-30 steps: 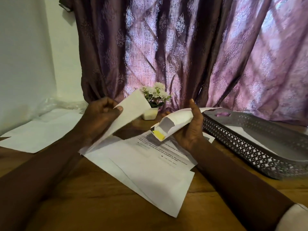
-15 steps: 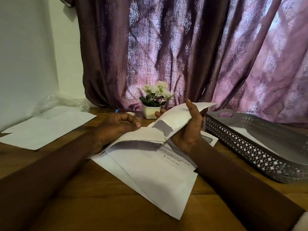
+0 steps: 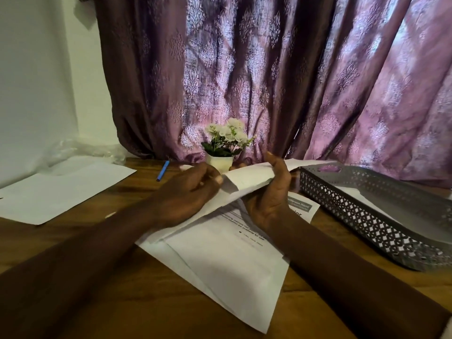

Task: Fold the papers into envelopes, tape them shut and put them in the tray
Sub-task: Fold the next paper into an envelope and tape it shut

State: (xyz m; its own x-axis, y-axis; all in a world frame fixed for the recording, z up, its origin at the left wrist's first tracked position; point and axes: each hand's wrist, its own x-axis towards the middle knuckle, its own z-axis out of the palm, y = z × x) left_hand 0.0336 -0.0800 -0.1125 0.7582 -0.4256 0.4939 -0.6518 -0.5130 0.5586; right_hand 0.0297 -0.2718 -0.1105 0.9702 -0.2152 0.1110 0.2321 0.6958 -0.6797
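Note:
My right hand point(image 3: 267, 192) grips a white envelope point(image 3: 249, 179) just above the table, its far end reaching toward the tray. My left hand point(image 3: 188, 189) pinches a folded white paper point(image 3: 210, 207) at the envelope's open end; the paper's tip is hidden inside or behind it. Under both hands lie several white sheets point(image 3: 227, 265), one printed with text. The grey perforated tray point(image 3: 381, 216) stands to the right with white paper inside.
Another stack of white paper point(image 3: 61, 189) lies at the left with clear plastic wrap behind it. A blue pen point(image 3: 162, 170) and a small pot of white flowers point(image 3: 223, 148) stand at the back, in front of a purple curtain. A printed card point(image 3: 302, 209) lies beside the tray.
My left hand has brought the folded paper down and rightward to the envelope's opening. My right hand has lowered and flattened the envelope. The camera has tilted upward slightly.

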